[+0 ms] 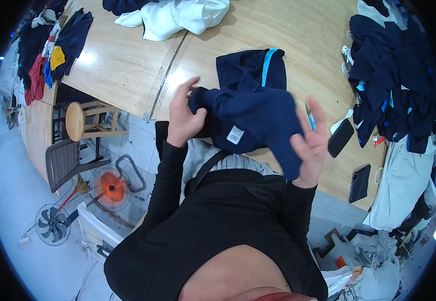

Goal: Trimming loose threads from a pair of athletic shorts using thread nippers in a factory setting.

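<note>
Navy garment (258, 118), plain dark-blue cloth, exact type unclear. Near portion loosely folded, left end bunched beside left hand (185, 114), right end hanging as smooth, narrowing flap against right hand (309, 150). Small white square label (235, 135) with dark print, set tilted near lower edge, facing up. Beyond, flatter navy panel (243, 67) on desk (313, 75), bright light-blue stripe (268, 67) running from far edge toward folds, lower end covered. Whether panel and near portion form one piece, cannot tell.
</note>
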A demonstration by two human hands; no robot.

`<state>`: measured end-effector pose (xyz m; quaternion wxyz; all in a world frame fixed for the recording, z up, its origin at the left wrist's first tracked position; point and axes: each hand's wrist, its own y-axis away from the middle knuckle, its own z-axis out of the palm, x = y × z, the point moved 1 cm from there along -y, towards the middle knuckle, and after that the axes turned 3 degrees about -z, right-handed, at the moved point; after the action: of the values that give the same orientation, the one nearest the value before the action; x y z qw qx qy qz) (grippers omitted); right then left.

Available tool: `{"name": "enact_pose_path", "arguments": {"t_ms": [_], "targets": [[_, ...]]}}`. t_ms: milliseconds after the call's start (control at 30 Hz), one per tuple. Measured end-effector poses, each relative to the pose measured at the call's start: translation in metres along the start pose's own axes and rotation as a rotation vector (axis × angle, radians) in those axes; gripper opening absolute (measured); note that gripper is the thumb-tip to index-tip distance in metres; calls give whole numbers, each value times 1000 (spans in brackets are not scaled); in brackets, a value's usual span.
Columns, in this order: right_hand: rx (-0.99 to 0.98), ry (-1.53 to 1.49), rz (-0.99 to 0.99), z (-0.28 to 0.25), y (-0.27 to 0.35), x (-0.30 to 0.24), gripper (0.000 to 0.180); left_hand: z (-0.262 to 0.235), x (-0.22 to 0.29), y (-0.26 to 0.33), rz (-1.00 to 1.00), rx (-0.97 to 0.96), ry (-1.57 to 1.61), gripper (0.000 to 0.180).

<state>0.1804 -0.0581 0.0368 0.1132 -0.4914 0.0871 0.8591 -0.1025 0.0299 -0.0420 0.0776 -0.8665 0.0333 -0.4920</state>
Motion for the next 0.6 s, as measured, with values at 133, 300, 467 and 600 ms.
{"name": "enact_pose_path", "arguments": {"t_ms": [133, 300, 467, 600], "targets": [[-809, 635, -124, 23, -2, 14, 47, -6, 45, 12, -359, -405, 712, 43], [-1129, 869, -78, 37, 24, 49, 43, 25, 28, 23, -159, -477, 200, 69], [-1341, 746, 8, 43, 34, 49, 42, 23, 0, 29, -318, -227, 105, 25], [-1375, 289, -29, 78, 29, 44, 40, 17, -12, 15, -434, -218, 429, 24]]}}
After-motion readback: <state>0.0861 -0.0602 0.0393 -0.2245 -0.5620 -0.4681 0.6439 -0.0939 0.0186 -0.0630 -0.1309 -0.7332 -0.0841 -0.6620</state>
